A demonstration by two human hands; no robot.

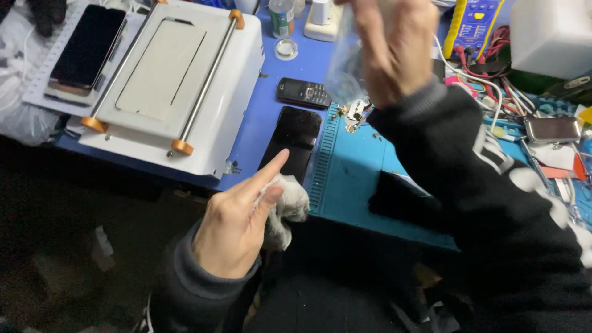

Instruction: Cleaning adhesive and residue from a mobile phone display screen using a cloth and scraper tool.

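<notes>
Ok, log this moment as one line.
left hand: holds crumpled white cloth, index finger out | right hand: raised, grips clear plastic bag | black phone: flat on blue table

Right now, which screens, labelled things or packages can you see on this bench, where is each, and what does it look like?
Smartphone: blue table beside the teal mat, black screen dark.
Keypad phone: just behind it, small, dark.
Phone: far left on a white tray, screen dark.
Multimeter: top right, yellow and blue.
Bottle: top centre, clear, green label.
Clear bag: held up in the right hand.
</notes>
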